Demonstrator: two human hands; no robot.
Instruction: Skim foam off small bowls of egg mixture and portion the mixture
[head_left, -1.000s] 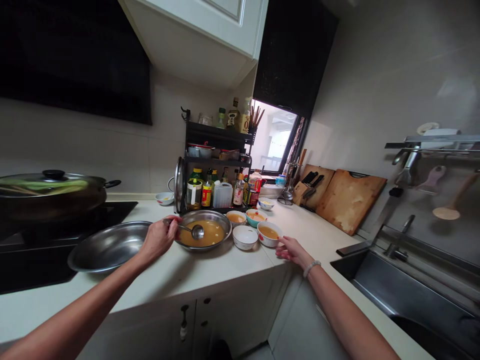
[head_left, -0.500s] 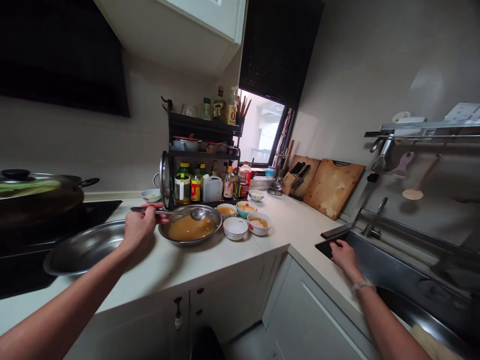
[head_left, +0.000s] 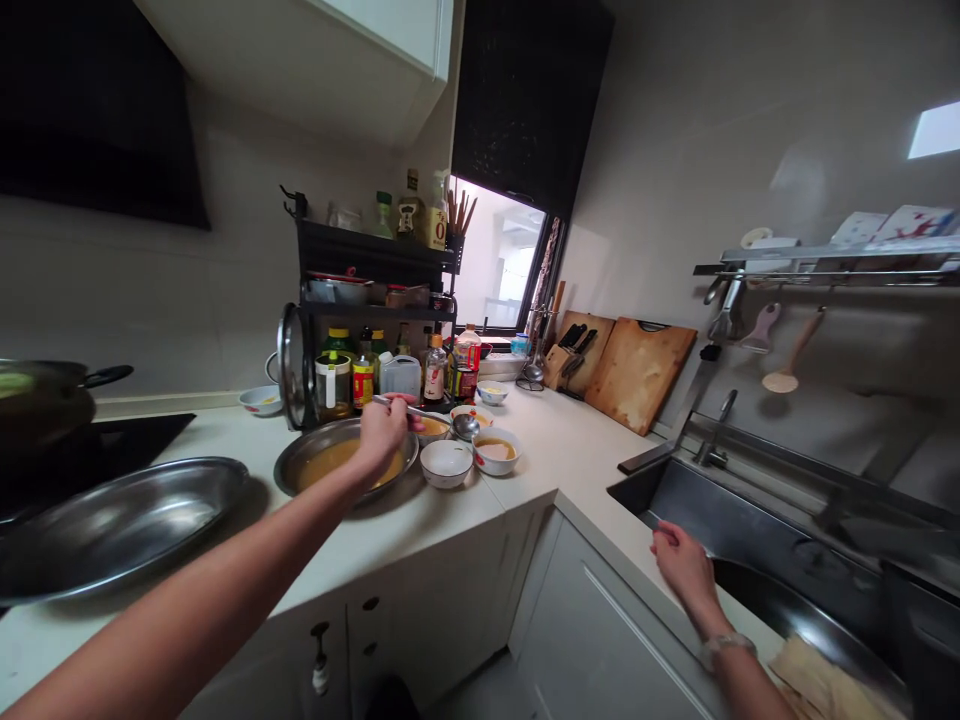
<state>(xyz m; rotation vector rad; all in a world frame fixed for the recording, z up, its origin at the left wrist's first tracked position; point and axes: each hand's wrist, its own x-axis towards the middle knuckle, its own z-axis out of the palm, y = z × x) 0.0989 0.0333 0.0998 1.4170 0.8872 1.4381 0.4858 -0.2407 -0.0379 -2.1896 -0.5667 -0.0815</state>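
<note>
My left hand (head_left: 384, 438) is closed around the handle of a metal spoon (head_left: 466, 427). The spoon's bowl hangs over the small bowls, by a bowl of orange-brown liquid (head_left: 495, 452) and a patterned bowl (head_left: 471, 413) behind. Beneath my left hand and forearm lies a steel basin (head_left: 289, 478) with brownish-yellow liquid, partly covered by them. A white bowl with nothing visible in it (head_left: 447, 466) stands right of the basin; another bowl of liquid (head_left: 433, 432) is partly hidden by the spoon. My right hand (head_left: 681, 562), fingers curled in with nothing seen in them, hovers by the sink's front edge.
An oval steel basin (head_left: 142, 520) sits at left near the stove and a lidded pot (head_left: 45, 405). A black rack (head_left: 375, 240) with bottles stands behind. A knife block (head_left: 564, 362), cutting boards (head_left: 641, 375) and the sink (head_left: 675, 490) are at right.
My left hand has carried the spoon rightward from above the liquid-filled basin to above the small bowls. The view has turned right. My right hand stays by the sink, its fingers more curled.
</note>
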